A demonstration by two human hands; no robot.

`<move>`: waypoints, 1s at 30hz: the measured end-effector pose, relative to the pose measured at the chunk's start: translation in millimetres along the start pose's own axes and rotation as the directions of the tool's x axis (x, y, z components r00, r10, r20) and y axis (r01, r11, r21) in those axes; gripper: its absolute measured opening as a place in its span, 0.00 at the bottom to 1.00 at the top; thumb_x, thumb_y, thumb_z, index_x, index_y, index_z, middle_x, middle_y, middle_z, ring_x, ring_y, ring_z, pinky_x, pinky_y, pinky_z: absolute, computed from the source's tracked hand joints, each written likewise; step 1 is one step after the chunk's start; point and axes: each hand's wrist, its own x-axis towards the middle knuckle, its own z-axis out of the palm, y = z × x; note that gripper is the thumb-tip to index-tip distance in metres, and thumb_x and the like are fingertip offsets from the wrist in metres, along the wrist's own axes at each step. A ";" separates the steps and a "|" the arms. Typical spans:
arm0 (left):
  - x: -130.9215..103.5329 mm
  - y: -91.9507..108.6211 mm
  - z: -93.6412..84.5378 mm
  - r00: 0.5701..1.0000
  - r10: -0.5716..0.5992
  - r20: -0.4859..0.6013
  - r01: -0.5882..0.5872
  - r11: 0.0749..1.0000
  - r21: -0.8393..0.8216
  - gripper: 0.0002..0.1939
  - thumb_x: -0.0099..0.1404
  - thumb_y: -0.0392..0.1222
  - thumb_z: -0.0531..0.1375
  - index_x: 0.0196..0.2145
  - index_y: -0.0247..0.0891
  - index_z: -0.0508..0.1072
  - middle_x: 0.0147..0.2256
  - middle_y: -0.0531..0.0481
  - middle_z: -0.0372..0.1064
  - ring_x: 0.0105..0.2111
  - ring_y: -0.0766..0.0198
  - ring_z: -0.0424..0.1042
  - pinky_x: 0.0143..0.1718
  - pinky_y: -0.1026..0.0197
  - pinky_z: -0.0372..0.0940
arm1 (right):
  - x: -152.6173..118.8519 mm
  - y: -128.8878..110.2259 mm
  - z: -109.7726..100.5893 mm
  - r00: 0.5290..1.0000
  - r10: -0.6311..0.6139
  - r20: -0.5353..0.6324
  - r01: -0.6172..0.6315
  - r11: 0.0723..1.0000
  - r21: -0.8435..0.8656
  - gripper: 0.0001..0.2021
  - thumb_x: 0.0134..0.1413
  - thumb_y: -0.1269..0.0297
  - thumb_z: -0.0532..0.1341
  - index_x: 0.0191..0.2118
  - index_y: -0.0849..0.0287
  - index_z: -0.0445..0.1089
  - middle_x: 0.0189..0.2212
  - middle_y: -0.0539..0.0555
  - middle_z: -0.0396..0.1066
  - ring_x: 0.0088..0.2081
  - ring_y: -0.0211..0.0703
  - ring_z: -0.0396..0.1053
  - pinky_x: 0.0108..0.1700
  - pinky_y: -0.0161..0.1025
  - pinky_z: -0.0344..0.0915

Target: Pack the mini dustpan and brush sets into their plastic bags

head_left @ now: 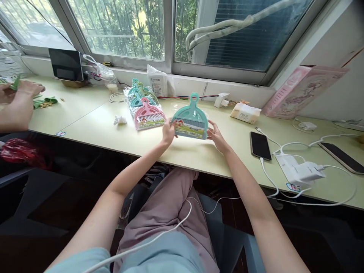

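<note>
Between my two hands, a teal dustpan and brush set (191,118) in clear wrapping is held upright over the table, its handle loop at the top. My left hand (169,133) grips its lower left edge, and my right hand (216,135) grips the right edge near the bottom. A printed label spans the set's lower half. Just left of my left hand lies a wrapped pink dustpan and brush set (148,114), overlapping wrapped teal and green sets (138,94) behind it. Parts of my fingertips are hidden behind the held set.
A crumpled white tissue (120,120) lies left of the sets. Rightward are a tissue pack (245,112), a phone (260,146), a white power strip (292,168) with cables and another phone (342,157). Another person's hands (19,98) hold something green at far left.
</note>
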 end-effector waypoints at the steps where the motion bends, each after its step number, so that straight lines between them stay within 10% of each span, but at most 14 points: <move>1: -1.5 -4.3 -18.6 0.999 -0.009 -0.051 0.009 1.000 0.016 0.13 0.71 0.43 0.52 0.48 0.35 0.69 0.35 0.47 0.72 0.22 0.69 0.71 0.19 0.68 0.67 | -1.9 -3.6 0.2 0.999 0.006 0.040 -0.006 1.000 0.017 0.40 0.51 0.36 0.61 0.65 0.46 0.49 0.58 0.58 0.69 0.51 0.52 0.73 0.48 0.49 0.74; 5: 2.3 -21.0 -93.5 0.953 0.019 -0.301 0.079 0.947 0.311 0.17 0.72 0.45 0.50 0.50 0.32 0.69 0.44 0.37 0.74 0.41 0.54 0.76 0.43 0.51 0.74 | -4.5 -11.6 -3.1 1.000 0.004 0.015 -0.005 0.997 0.081 0.33 0.57 0.37 0.55 0.63 0.46 0.53 0.61 0.58 0.66 0.51 0.50 0.74 0.46 0.46 0.75; 8: 4.8 -19.8 -123.9 0.936 0.145 -0.322 0.097 0.772 0.628 0.30 0.68 0.45 0.58 0.63 0.28 0.59 0.61 0.26 0.59 0.64 0.40 0.57 0.63 0.35 0.54 | -3.3 -13.3 -4.1 0.999 0.043 -0.010 -0.042 0.996 0.072 0.31 0.57 0.39 0.57 0.62 0.48 0.55 0.59 0.59 0.68 0.49 0.50 0.75 0.44 0.46 0.76; 12: 9.3 -11.6 -115.8 0.914 0.396 -0.092 -0.135 0.508 0.851 0.41 0.67 0.49 0.57 0.70 0.33 0.44 0.71 0.34 0.32 0.71 0.44 0.26 0.67 0.34 0.27 | -3.6 -14.9 0.1 0.996 0.083 0.034 -0.084 0.997 0.002 0.31 0.56 0.44 0.61 0.61 0.51 0.57 0.57 0.60 0.70 0.47 0.50 0.76 0.43 0.46 0.75; 17: 49.8 -36.1 -92.5 0.932 0.247 0.266 -0.352 0.431 0.831 0.36 0.72 0.53 0.46 0.71 0.32 0.45 0.71 0.39 0.35 0.71 0.50 0.29 0.70 0.42 0.29 | -5.4 -14.7 5.3 0.989 0.137 0.047 -0.136 0.990 -0.041 0.31 0.57 0.45 0.59 0.61 0.52 0.55 0.55 0.62 0.70 0.44 0.49 0.77 0.43 0.46 0.75; 30: 146.5 -75.1 -86.5 0.930 0.279 0.239 -0.339 0.400 0.851 0.37 0.71 0.54 0.43 0.70 0.30 0.47 0.71 0.40 0.39 0.71 0.52 0.34 0.70 0.44 0.29 | -2.8 -4.2 0.4 0.987 0.162 -0.022 -0.162 0.986 -0.024 0.30 0.57 0.46 0.60 0.61 0.51 0.55 0.53 0.60 0.72 0.41 0.45 0.77 0.40 0.42 0.74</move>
